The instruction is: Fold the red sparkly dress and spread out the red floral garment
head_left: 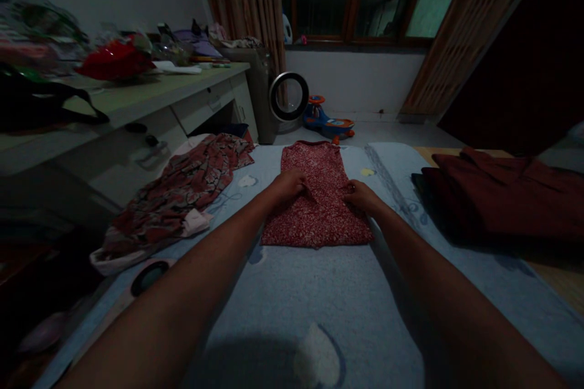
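A red patterned garment lies folded into a narrow shape on the light blue bedcover. My left hand is closed at its left side, with the fingertips pinching the fabric. At the garment's right edge, my right hand pinches the cloth between thumb and fingers. Small creases run across the fabric between the two hands.
A crumpled patterned cloth lies on the left of the bed, and folded dark red clothes are stacked at the right. A cluttered desk stands left. Beyond the bed is a blue ride-on toy.
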Demonstrator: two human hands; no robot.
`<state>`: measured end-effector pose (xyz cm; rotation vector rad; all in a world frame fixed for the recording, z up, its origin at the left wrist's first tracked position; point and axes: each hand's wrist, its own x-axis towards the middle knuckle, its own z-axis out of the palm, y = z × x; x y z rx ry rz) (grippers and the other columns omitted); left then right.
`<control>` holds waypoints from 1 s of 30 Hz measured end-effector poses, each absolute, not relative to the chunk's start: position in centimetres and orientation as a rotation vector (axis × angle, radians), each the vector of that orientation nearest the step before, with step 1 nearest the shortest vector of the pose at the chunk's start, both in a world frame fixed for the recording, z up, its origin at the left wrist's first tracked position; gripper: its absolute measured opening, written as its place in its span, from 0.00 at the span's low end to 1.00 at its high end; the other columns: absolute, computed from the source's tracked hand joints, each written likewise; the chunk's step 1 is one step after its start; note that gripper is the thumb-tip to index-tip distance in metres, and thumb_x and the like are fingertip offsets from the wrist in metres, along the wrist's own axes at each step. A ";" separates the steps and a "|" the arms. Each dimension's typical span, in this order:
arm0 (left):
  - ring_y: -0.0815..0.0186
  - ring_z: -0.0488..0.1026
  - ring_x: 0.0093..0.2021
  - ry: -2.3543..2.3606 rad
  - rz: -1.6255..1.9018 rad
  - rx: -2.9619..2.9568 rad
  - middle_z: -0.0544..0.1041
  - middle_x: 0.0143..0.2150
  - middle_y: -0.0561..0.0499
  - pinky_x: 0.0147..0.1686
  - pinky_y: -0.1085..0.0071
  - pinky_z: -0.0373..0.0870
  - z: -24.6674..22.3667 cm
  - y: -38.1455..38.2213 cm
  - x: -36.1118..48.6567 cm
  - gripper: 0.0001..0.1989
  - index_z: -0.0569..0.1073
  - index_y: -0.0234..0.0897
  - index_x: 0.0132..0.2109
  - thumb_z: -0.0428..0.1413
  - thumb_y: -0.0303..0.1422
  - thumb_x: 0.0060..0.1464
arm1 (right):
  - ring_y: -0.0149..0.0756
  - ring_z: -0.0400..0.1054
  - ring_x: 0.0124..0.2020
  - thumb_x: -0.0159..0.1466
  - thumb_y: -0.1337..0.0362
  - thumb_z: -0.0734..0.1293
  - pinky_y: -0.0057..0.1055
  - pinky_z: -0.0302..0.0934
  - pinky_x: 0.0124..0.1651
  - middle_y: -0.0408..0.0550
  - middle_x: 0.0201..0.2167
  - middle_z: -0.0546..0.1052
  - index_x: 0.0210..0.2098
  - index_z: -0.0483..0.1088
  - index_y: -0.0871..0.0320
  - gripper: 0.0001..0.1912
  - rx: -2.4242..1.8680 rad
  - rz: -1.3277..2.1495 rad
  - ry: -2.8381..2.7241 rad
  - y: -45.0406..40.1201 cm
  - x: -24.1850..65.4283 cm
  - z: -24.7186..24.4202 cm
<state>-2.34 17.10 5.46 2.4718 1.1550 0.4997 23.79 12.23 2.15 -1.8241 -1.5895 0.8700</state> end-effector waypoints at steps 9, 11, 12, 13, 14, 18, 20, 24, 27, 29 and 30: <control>0.56 0.74 0.51 1.427 0.238 2.450 0.77 0.52 0.43 0.48 0.66 0.67 4.5 15.9 -0.9 0.18 0.74 0.36 0.51 0.60 0.34 0.53 | 0.28 0.65 0.22 0.53 0.73 0.70 0.23 0.57 0.24 0.40 0.25 0.73 0.41 0.70 0.60 0.16 -1.822 0.917 -1.582 11.8 23.4 2.9; 0.52 0.74 0.51 1.481 0.205 2.430 0.77 0.52 0.41 0.48 0.63 0.67 4.6 15.7 -1.1 0.19 0.74 0.36 0.50 0.61 0.36 0.52 | 0.29 0.67 0.25 0.53 0.72 0.70 0.23 0.58 0.25 0.42 0.28 0.75 0.41 0.70 0.60 0.16 -1.794 0.945 -1.627 11.8 23.6 3.0; 0.49 0.73 0.52 1.505 0.187 2.420 0.77 0.52 0.40 0.48 0.60 0.67 4.7 15.6 -1.2 0.19 0.74 0.36 0.49 0.62 0.38 0.52 | 0.29 0.67 0.26 0.52 0.73 0.70 0.23 0.59 0.27 0.43 0.30 0.76 0.41 0.70 0.59 0.16 -1.776 0.956 -1.656 11.8 23.7 3.0; 0.47 0.73 0.52 1.531 0.167 2.411 0.77 0.51 0.39 0.49 0.58 0.66 4.8 15.6 -1.3 0.19 0.75 0.36 0.49 0.62 0.40 0.51 | 0.30 0.68 0.28 0.52 0.73 0.70 0.23 0.61 0.28 0.44 0.32 0.77 0.42 0.70 0.59 0.18 -1.758 0.959 -1.690 11.8 23.8 3.1; 0.46 0.72 0.53 1.561 0.147 2.408 0.77 0.51 0.38 0.51 0.56 0.65 5.0 15.6 -1.5 0.20 0.75 0.36 0.48 0.62 0.42 0.50 | 0.31 0.69 0.30 0.52 0.73 0.70 0.23 0.62 0.30 0.45 0.34 0.77 0.43 0.70 0.59 0.19 -1.747 0.953 -1.724 11.8 23.9 3.1; 0.40 0.67 0.58 1.739 0.116 2.380 0.73 0.57 0.37 0.56 0.49 0.60 5.6 15.9 -2.7 0.27 0.75 0.38 0.50 0.63 0.49 0.47 | 0.35 0.71 0.37 0.51 0.73 0.71 0.25 0.65 0.36 0.47 0.40 0.78 0.50 0.67 0.60 0.27 -1.785 0.896 -1.815 11.5 24.0 3.3; 0.43 0.69 0.57 1.810 0.144 2.283 0.72 0.58 0.37 0.54 0.54 0.63 5.6 16.1 -3.9 0.30 0.73 0.38 0.54 0.63 0.48 0.46 | 0.37 0.72 0.39 0.51 0.73 0.71 0.27 0.66 0.39 0.49 0.43 0.78 0.53 0.66 0.61 0.29 -1.802 0.872 -1.846 11.4 23.9 3.4; 0.54 0.75 0.48 1.760 0.266 2.131 0.77 0.50 0.42 0.44 0.68 0.69 4.7 15.9 -6.4 0.25 0.74 0.36 0.51 0.64 0.37 0.45 | 0.41 0.72 0.45 0.51 0.71 0.72 0.31 0.66 0.46 0.54 0.49 0.77 0.57 0.65 0.62 0.33 -1.845 0.786 -1.905 11.5 23.7 3.3; 0.59 0.76 0.41 1.753 0.444 1.970 0.78 0.44 0.46 0.39 0.71 0.69 3.8 15.1 -7.5 0.23 0.74 0.36 0.49 0.64 0.30 0.43 | 0.42 0.73 0.45 0.51 0.71 0.72 0.31 0.66 0.47 0.55 0.50 0.77 0.60 0.62 0.62 0.37 -1.875 0.775 -1.932 11.6 23.6 3.4; 0.63 0.76 0.35 1.743 0.568 1.758 0.78 0.40 0.48 0.32 0.72 0.69 3.3 14.5 -7.8 0.25 0.71 0.35 0.51 0.63 0.29 0.43 | 0.41 0.73 0.45 0.51 0.72 0.72 0.30 0.66 0.47 0.55 0.50 0.77 0.61 0.62 0.61 0.37 -1.881 0.778 -1.949 11.5 23.6 3.5; 0.65 0.75 0.32 1.727 0.637 1.651 0.78 0.39 0.49 0.30 0.73 0.68 3.1 14.2 -7.8 0.27 0.70 0.35 0.53 0.63 0.28 0.43 | 0.41 0.73 0.45 0.51 0.72 0.72 0.30 0.66 0.47 0.54 0.50 0.77 0.61 0.62 0.61 0.38 -1.884 0.768 -1.953 11.4 23.6 3.5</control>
